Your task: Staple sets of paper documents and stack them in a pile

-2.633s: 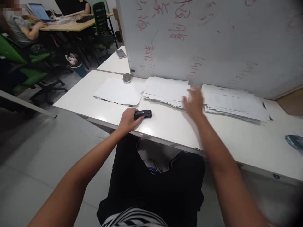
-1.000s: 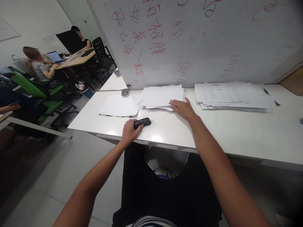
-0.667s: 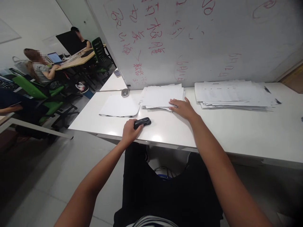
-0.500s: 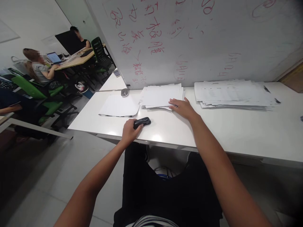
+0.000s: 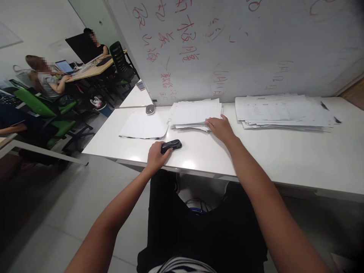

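As the left hand [image 5: 156, 156] clasps a glossy black stapler [image 5: 173, 145], the right hand [image 5: 223, 129] (grip unclear) touches white papers [image 5: 196, 112].

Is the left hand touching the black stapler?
Touching: the head view shows the left hand closed over one end of the black stapler, thumb along its near side.

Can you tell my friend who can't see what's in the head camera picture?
A person's left hand grips a black stapler on a white desk, while the right hand touches the near right corner of the middle paper stack. Papers lie to its left, another stack to its right, and a whiteboard with red writing stands behind.
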Action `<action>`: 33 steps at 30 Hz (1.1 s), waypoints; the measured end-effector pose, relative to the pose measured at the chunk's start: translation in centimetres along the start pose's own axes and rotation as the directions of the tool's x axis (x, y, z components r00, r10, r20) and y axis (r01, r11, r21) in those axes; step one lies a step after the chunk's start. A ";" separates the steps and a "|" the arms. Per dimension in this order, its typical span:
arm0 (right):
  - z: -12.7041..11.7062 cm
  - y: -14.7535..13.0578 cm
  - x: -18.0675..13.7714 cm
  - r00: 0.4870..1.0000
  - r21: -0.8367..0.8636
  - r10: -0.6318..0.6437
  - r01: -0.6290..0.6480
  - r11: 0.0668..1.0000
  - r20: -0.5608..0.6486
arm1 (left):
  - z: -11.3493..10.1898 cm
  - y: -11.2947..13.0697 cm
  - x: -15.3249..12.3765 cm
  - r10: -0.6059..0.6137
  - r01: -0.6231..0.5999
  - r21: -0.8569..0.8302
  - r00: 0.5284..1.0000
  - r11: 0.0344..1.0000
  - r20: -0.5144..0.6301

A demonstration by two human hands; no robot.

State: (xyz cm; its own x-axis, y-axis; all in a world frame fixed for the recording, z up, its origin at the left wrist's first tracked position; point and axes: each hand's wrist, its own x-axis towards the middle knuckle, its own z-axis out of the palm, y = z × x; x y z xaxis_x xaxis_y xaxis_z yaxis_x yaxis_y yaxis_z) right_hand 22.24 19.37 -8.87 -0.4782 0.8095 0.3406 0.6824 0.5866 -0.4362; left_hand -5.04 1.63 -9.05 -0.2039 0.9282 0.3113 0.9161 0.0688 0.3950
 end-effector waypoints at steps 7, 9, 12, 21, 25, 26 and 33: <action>0.7 -0.8 0.5 0.970 -0.141 0.003 -0.039 0.989 -0.244 | 0.0 0.0 0.1 -0.002 0.002 0.000 1.000 1.000 -0.002; -0.1 -1.0 0.6 0.955 -0.113 0.041 -0.077 0.991 -0.295 | -0.1 -0.1 0.3 -0.004 0.004 -0.005 1.000 1.000 0.002; -2.3 -1.9 -0.8 0.928 -0.083 0.064 -0.101 0.991 -0.366 | 0.1 -0.3 0.3 -0.012 0.011 -0.016 1.000 1.000 -0.020; -3.1 -4.1 -16.3 0.982 -0.108 -0.182 0.175 0.979 -0.055 | 0.1 -1.3 0.6 0.149 -0.159 -0.053 0.976 0.986 -0.159; -2.5 -2.6 -21.2 0.987 -0.084 -0.148 0.143 0.986 -0.057 | -0.3 0.2 -2.4 0.219 -0.244 -0.102 0.953 0.964 -0.211; -2.4 -2.2 -22.1 0.987 -0.077 -0.138 0.131 0.988 -0.087 | -0.1 1.0 -4.0 0.246 -0.274 -0.136 0.951 0.952 -0.189; -2.7 -2.4 -26.6 0.972 0.035 -0.137 0.146 0.989 -0.190 | 3.2 6.1 -14.9 -0.230 0.431 -0.766 0.902 0.477 0.364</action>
State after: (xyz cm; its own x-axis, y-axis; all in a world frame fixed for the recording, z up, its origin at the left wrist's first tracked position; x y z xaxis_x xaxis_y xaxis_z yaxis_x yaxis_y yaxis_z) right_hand 34.81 -3.59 -14.68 -0.4532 0.7020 0.5493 0.5853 0.6991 -0.4106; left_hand 4.73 -10.64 -14.04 -0.2692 0.9549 -0.1251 0.0852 0.1530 0.9845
